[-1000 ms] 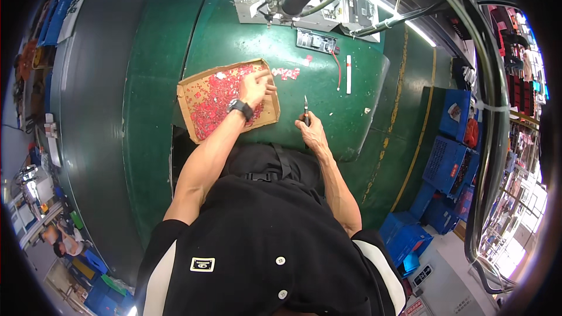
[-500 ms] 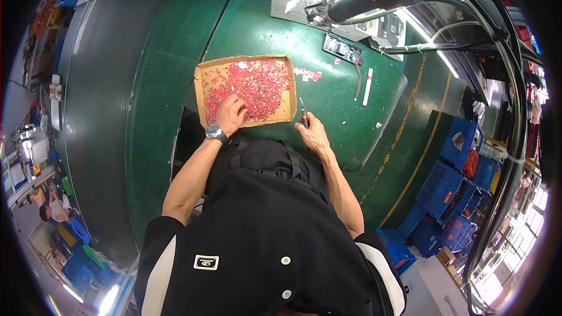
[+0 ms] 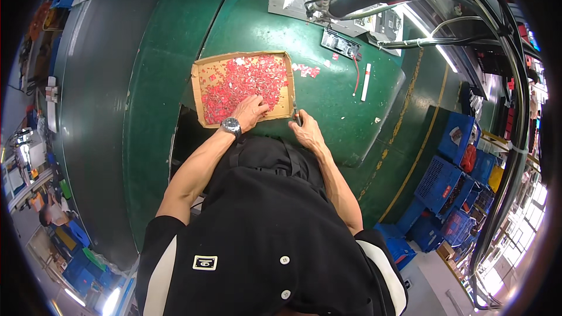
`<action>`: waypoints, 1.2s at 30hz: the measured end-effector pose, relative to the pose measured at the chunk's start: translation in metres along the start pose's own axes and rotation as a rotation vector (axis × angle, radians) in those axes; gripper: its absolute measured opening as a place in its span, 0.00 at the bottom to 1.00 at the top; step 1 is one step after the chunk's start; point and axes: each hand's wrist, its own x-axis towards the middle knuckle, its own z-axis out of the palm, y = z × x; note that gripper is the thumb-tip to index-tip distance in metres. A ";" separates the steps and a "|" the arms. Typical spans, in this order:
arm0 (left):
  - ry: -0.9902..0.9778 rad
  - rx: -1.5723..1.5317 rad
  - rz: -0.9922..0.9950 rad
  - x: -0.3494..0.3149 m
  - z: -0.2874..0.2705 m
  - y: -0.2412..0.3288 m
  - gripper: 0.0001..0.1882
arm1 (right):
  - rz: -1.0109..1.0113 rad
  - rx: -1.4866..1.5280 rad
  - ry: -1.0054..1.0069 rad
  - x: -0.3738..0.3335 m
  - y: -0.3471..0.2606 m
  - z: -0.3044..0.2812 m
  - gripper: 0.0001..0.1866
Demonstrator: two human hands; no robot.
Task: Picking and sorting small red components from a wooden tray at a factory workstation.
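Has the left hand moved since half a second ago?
Yes, rightward: judged against the cardboard tray, the left hand has shifted along its near side toward the right-hand end.

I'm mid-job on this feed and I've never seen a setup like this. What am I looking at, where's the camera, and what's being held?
There's no robot here: you're seeing a person's two bare hands. The view comes from a wide fisheye camera on their head, looking down, so straight edges bend near the rim.

The left hand is at a shallow cardboard tray of small red pieces; whether it pinches any is hidden. The right hand holds a slim dark-handled tool by the tray's right edge.

Also on the green table are a white stick with a red band and a dark rectangular part.
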 end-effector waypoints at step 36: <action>0.028 -1.029 -0.598 0.005 -0.033 0.032 0.07 | -0.172 -0.269 -0.258 0.011 -0.014 0.001 0.20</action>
